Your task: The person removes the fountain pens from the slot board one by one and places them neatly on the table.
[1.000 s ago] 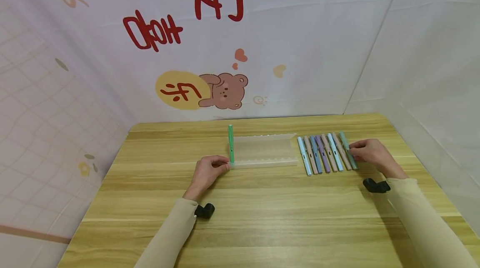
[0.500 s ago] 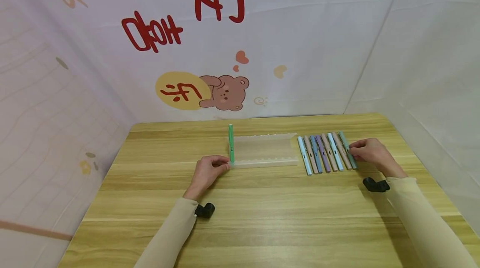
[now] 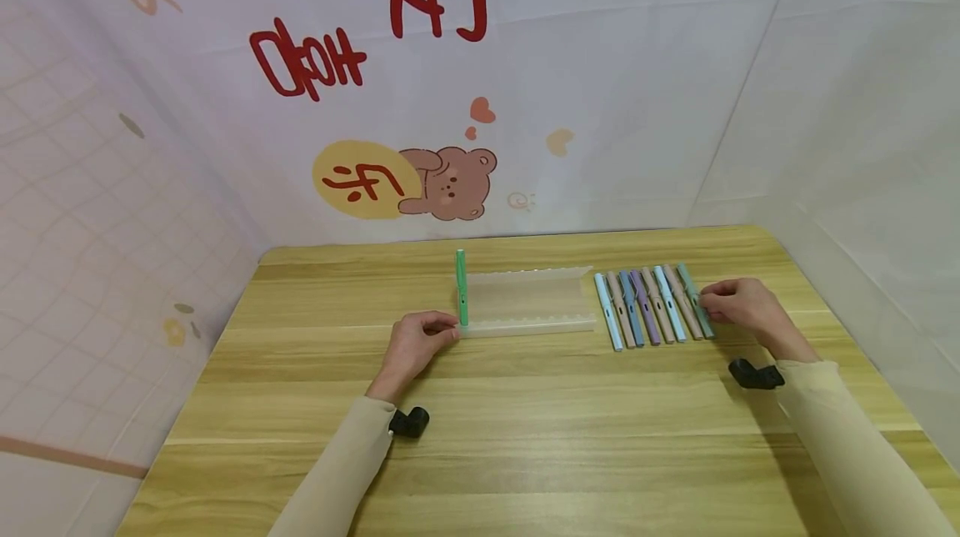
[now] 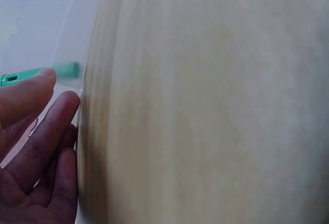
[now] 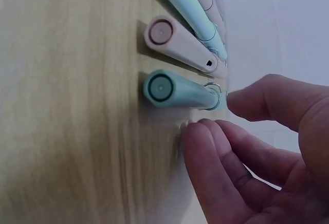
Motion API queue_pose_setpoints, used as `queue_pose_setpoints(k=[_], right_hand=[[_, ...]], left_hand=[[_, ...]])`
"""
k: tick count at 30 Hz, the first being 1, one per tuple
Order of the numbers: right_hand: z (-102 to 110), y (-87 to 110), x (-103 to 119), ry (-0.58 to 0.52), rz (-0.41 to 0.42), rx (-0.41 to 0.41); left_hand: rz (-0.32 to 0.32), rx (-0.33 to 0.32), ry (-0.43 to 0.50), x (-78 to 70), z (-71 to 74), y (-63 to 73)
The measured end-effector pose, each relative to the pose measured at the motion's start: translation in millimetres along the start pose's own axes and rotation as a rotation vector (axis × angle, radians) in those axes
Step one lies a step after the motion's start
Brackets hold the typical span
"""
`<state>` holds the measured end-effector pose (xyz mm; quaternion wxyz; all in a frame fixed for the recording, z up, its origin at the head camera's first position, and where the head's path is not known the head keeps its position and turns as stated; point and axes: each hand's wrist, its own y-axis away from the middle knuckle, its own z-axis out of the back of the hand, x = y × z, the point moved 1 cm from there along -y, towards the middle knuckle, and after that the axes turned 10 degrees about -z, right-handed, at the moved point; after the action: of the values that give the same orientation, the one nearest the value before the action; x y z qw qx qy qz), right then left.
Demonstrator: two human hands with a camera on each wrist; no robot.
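My left hand (image 3: 417, 347) pinches the front left corner of a clear plastic pen tray (image 3: 528, 326). A bright green pen (image 3: 462, 291) lies across the tray's left end; in the left wrist view my thumb overlaps this green pen (image 4: 67, 70) near its end, and the index fingertip is right at the tray corner. My right hand (image 3: 742, 310) is at the rightmost pen of a row, a grey-green pen (image 3: 696, 303). In the right wrist view the thumb is on the cap of that grey-green pen (image 5: 185, 91), with the other fingertips low along its side.
Left of the grey-green pen lie several pens side by side, among them a beige pen (image 3: 684, 303), a purple pen (image 3: 645, 308) and a light blue pen (image 3: 608, 312). The wooden table (image 3: 525, 437) meets a printed white wall cloth (image 3: 615, 103) at the back.
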<state>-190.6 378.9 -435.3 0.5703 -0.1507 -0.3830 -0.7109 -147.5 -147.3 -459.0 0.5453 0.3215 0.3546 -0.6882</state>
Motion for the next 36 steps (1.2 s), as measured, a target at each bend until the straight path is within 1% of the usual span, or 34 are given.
queue_pose_setpoints(k=[6, 12, 17, 24, 29, 36], right_hand=[[-16, 40.6, -2, 0.007, -0.008, -0.139], [-18, 51.6, 6, 0.001, 0.031, -0.221], [-23, 61.5, 20, -0.034, 0.098, -0.282], [-39, 74.1, 44, -0.120, 0.181, -0.314], [-49, 70.6, 62, -0.163, 0.259, -0.313], [-64, 64.2, 85, -0.223, 0.308, -0.261]], left_hand=[[-0.027, 0.036, 0.006, 5.2, 10.5, 11.4], [-0.030, 0.033, 0.004, 6.2, 10.6, 11.3], [-0.031, 0.035, 0.006, 6.9, 10.4, 11.0], [-0.023, 0.040, 0.007, 5.8, 12.4, 10.0], [-0.017, 0.035, 0.001, 4.6, 10.9, 5.8], [-0.006, 0.029, 0.001, 1.9, 9.5, 0.7]])
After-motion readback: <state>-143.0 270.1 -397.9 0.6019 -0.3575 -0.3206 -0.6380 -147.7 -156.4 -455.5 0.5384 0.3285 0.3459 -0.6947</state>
